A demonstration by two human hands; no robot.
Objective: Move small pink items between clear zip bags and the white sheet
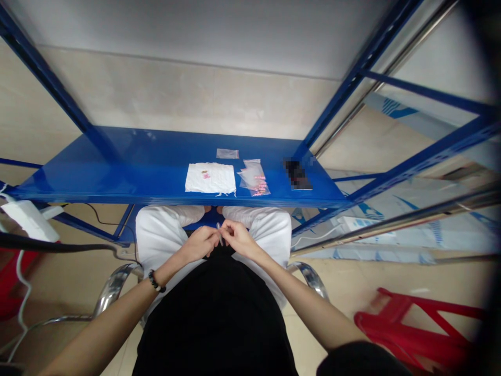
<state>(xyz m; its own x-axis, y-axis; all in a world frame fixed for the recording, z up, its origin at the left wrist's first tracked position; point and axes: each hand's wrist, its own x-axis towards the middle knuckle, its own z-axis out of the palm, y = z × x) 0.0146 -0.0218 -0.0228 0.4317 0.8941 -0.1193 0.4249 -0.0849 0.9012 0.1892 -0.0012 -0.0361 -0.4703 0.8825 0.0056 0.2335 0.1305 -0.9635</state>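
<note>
My left hand (201,243) and my right hand (237,238) meet above my lap, fingers pinched together. Between the fingertips shows a small slim pale object (219,233), too tiny to identify. A dark bead bracelet circles my left wrist. On the blue shelf ahead lies a white cloth pouch (195,180) with drawstring ends at its front edge. Small pink pieces (206,176) and a little dark-gold piece rest on it. Right of the pouch, clear plastic bags (252,169) overlap, with pink-and-white beads or pieces (260,185) in or under them.
Another flat clear bag (227,153) lies behind the pouch. A dark phone-like object (299,175), partly blurred out, sits at the right of the blue shelf (117,177). Blue uprights frame both sides. A white power strip (29,222) hangs left; a red stool (410,324) stands right.
</note>
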